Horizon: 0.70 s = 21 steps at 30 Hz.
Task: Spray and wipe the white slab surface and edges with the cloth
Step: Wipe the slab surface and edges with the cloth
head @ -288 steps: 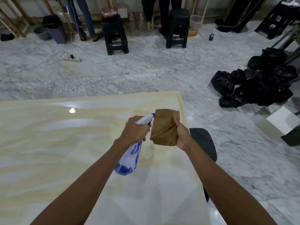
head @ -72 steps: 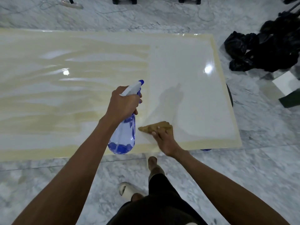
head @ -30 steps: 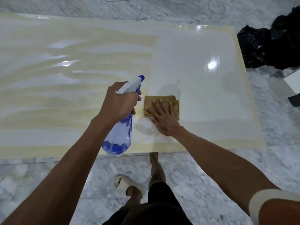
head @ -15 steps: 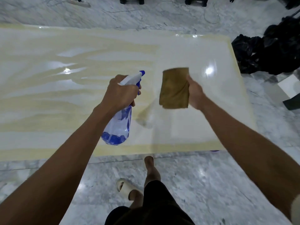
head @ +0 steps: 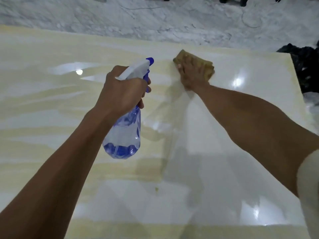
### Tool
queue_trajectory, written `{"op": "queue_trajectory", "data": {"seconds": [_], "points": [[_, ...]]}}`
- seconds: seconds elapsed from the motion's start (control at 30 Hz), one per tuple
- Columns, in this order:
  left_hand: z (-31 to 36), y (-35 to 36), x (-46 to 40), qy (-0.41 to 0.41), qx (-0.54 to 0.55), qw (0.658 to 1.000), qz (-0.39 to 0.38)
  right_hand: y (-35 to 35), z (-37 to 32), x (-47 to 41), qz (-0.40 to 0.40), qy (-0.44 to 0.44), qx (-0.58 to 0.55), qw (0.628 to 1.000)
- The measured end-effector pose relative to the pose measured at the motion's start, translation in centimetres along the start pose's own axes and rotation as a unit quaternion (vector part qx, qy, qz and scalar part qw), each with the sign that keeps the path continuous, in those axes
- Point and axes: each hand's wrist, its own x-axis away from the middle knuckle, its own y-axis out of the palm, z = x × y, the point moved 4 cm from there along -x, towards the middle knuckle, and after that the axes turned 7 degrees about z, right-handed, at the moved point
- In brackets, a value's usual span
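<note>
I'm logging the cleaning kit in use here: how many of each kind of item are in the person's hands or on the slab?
Spray bottle: 1, gripped by the left hand
Cloth: 1, pressed flat on the slab by the right hand
Total: 2

We can't see most of the cloth [head: 205, 65], it's under the blurred right hand [head: 193, 75]. The left hand [head: 120, 94] covers the spray bottle [head: 123, 135] neck; its trigger finger is hidden. The slab [head: 224, 152] runs off left and bottom edges. Black bags [head: 305, 66] are cut off right.
</note>
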Motion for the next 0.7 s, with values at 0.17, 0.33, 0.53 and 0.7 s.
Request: {"op": "queue_trajectory", "data": {"seconds": [0.17, 0.33, 0.53, 0.7], "points": [[-1.2, -0.8, 1.8, -0.002, -0.015, 1.0, 0.011, 4.0, -1.2, 4.9, 0.001, -0.081, 0.046, 0.996], [-2.2, -2.7, 7.0, -0.009, -0.021, 1.0, 0.001, 5.9, -4.0, 16.2, -0.02, -0.152, 0.006, 0.988], [-4.5, -5.7, 16.1, -0.017, -0.016, 1.0, -0.001, 8.3, -7.3, 31.0, -0.045, -0.193, 0.004, 0.98], [-6.3, -8.4, 23.6, -0.039, -0.005, 0.999, -0.003, 10.4, -10.9, 42.7, -0.086, -0.21, -0.023, 0.974]]}}
